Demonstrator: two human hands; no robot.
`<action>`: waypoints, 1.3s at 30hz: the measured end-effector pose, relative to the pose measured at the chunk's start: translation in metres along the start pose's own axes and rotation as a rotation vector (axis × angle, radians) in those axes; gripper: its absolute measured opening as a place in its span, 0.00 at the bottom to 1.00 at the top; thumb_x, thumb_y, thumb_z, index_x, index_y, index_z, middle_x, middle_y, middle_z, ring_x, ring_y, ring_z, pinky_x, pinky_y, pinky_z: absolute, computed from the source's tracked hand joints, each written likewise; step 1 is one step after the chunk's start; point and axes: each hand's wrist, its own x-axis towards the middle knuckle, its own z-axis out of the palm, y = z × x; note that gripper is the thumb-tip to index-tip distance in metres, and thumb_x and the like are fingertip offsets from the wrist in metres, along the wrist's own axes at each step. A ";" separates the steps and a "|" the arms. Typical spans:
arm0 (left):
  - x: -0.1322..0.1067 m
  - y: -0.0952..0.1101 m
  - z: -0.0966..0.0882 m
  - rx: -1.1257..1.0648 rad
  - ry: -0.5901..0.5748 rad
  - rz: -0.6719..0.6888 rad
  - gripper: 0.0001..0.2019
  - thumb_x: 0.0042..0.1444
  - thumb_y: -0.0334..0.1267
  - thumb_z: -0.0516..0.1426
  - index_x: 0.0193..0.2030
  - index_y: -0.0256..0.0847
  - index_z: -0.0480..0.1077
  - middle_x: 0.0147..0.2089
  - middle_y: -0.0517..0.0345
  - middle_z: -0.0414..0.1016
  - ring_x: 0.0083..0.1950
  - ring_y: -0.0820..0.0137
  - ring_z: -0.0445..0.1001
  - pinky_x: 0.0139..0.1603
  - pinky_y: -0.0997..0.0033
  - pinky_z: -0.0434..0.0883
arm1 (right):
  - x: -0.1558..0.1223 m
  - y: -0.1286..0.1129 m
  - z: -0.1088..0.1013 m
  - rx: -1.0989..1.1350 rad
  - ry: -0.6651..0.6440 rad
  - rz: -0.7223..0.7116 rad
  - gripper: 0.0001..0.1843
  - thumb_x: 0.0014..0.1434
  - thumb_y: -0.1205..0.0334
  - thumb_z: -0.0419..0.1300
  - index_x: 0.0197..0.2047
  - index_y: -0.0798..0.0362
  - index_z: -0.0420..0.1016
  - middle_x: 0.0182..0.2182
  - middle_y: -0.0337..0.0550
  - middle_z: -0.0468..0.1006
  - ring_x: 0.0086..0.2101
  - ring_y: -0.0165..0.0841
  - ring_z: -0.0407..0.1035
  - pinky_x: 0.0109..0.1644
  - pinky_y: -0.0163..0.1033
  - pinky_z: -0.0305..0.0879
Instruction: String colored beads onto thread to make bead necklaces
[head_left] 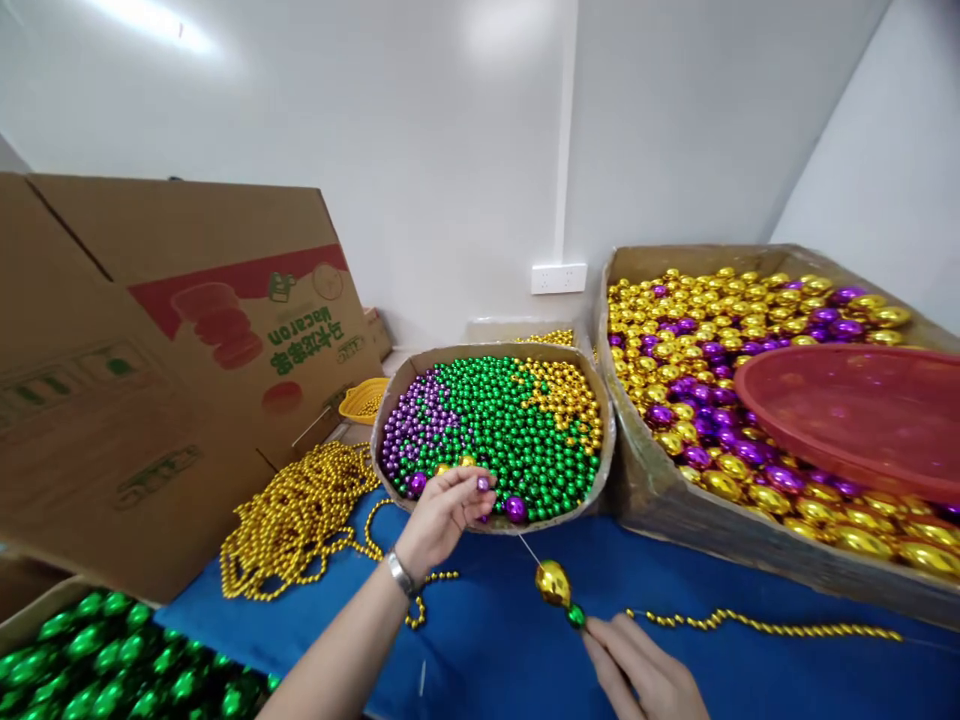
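My left hand [442, 515] is over the front edge of a box of small beads [495, 430], which are purple, green and gold. A small purple bead [482, 484] is pinched at its fingertips, and a bigger purple bead [515, 509] lies just to the right. Low in the view, my right hand [645, 670] grips a bead string beside a small green bead [575, 615]. A large gold bead [553, 582] sits past the green one, and a thin straight needle or wire [529, 548] sticks out beyond it toward the box.
Gold bead strands [300, 520] are heaped on the blue cloth [480, 640]. Another gold strand [772, 625] trails right. A big box [645, 490] holds gold and purple beads under a red basin [855, 415]. Large green beads [112, 660] fill a box below a cardboard carton [187, 380].
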 end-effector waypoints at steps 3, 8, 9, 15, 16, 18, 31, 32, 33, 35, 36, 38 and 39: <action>-0.017 -0.007 0.020 -0.310 -0.038 -0.116 0.10 0.51 0.35 0.63 0.40 0.33 0.73 0.39 0.49 0.77 0.36 0.71 0.76 0.38 0.74 0.73 | -0.003 0.000 0.003 0.037 -0.019 0.040 0.17 0.67 0.59 0.45 0.42 0.53 0.74 0.27 0.43 0.76 0.26 0.30 0.74 0.30 0.30 0.70; -0.024 -0.012 0.031 -0.422 -0.029 -0.170 0.09 0.49 0.33 0.64 0.37 0.34 0.72 0.34 0.55 0.76 0.35 0.72 0.76 0.37 0.75 0.73 | -0.009 -0.001 0.003 0.035 -0.013 0.064 0.16 0.66 0.59 0.46 0.41 0.53 0.74 0.27 0.43 0.76 0.26 0.30 0.73 0.31 0.31 0.70; -0.025 -0.013 0.032 -0.430 -0.028 -0.173 0.09 0.49 0.34 0.64 0.37 0.35 0.72 0.33 0.56 0.76 0.34 0.73 0.76 0.37 0.75 0.73 | -0.009 -0.002 0.002 0.035 -0.010 0.064 0.16 0.66 0.59 0.46 0.41 0.53 0.74 0.27 0.43 0.76 0.25 0.30 0.73 0.31 0.30 0.70; -0.030 -0.017 0.035 -0.429 -0.025 -0.141 0.11 0.46 0.34 0.66 0.35 0.36 0.70 0.31 0.59 0.74 0.35 0.73 0.76 0.36 0.75 0.73 | -0.010 -0.006 0.000 0.069 -0.037 0.066 0.16 0.66 0.58 0.46 0.44 0.52 0.74 0.28 0.43 0.76 0.26 0.30 0.73 0.30 0.30 0.69; -0.030 -0.018 0.035 -0.417 -0.027 -0.135 0.11 0.46 0.34 0.66 0.35 0.36 0.70 0.31 0.59 0.74 0.35 0.73 0.76 0.36 0.75 0.73 | -0.010 -0.006 0.000 0.072 -0.041 0.068 0.17 0.66 0.58 0.46 0.44 0.52 0.74 0.27 0.42 0.76 0.26 0.30 0.74 0.30 0.29 0.69; -0.032 -0.018 0.037 -0.386 -0.033 -0.121 0.10 0.48 0.35 0.65 0.35 0.36 0.69 0.32 0.57 0.75 0.35 0.72 0.76 0.36 0.74 0.73 | -0.011 -0.005 0.000 0.065 -0.045 0.068 0.17 0.66 0.58 0.45 0.45 0.51 0.75 0.27 0.42 0.76 0.25 0.29 0.73 0.29 0.29 0.69; -0.050 -0.057 0.058 -0.202 0.023 -0.061 0.14 0.43 0.36 0.67 0.38 0.38 0.72 0.35 0.57 0.75 0.36 0.71 0.74 0.40 0.71 0.70 | -0.036 0.016 0.026 -0.073 0.004 0.110 0.18 0.67 0.57 0.44 0.41 0.53 0.73 0.28 0.44 0.77 0.27 0.31 0.75 0.29 0.31 0.70; -0.050 -0.065 0.060 -0.166 0.023 -0.071 0.12 0.46 0.39 0.65 0.37 0.37 0.73 0.34 0.55 0.75 0.35 0.70 0.74 0.39 0.71 0.70 | -0.041 0.021 0.030 -0.077 0.001 0.134 0.18 0.67 0.57 0.44 0.41 0.52 0.73 0.29 0.44 0.78 0.29 0.31 0.75 0.31 0.31 0.71; -0.050 -0.073 0.061 -0.119 0.022 -0.070 0.11 0.48 0.41 0.64 0.35 0.36 0.74 0.33 0.54 0.76 0.35 0.70 0.74 0.39 0.71 0.70 | -0.045 0.027 0.032 -0.081 -0.010 0.157 0.17 0.67 0.56 0.44 0.41 0.52 0.73 0.31 0.45 0.78 0.30 0.32 0.76 0.32 0.32 0.72; -0.050 -0.084 0.062 -0.009 0.021 -0.036 0.11 0.50 0.43 0.62 0.33 0.36 0.75 0.33 0.52 0.77 0.35 0.69 0.73 0.39 0.71 0.69 | -0.051 0.037 0.033 -0.092 -0.042 0.196 0.18 0.67 0.56 0.43 0.42 0.52 0.72 0.32 0.45 0.79 0.32 0.32 0.77 0.34 0.33 0.73; -0.049 -0.085 0.061 0.045 0.022 -0.012 0.11 0.50 0.43 0.62 0.32 0.36 0.75 0.33 0.52 0.77 0.35 0.69 0.73 0.38 0.72 0.69 | -0.053 0.041 0.032 -0.100 -0.059 0.211 0.18 0.67 0.56 0.43 0.42 0.52 0.72 0.33 0.45 0.80 0.32 0.32 0.77 0.33 0.33 0.73; -0.049 -0.082 0.059 0.125 0.025 0.033 0.10 0.51 0.43 0.61 0.32 0.37 0.75 0.32 0.53 0.77 0.33 0.69 0.73 0.36 0.72 0.69 | -0.051 0.044 0.026 -0.119 -0.083 0.239 0.18 0.67 0.57 0.43 0.45 0.52 0.71 0.36 0.46 0.80 0.33 0.33 0.77 0.33 0.33 0.73; -0.049 -0.077 0.058 0.147 0.025 0.051 0.09 0.51 0.42 0.61 0.32 0.38 0.75 0.31 0.54 0.76 0.32 0.69 0.73 0.35 0.72 0.69 | -0.048 0.043 0.023 -0.125 -0.090 0.252 0.17 0.66 0.57 0.43 0.47 0.52 0.70 0.37 0.46 0.79 0.34 0.33 0.77 0.34 0.33 0.74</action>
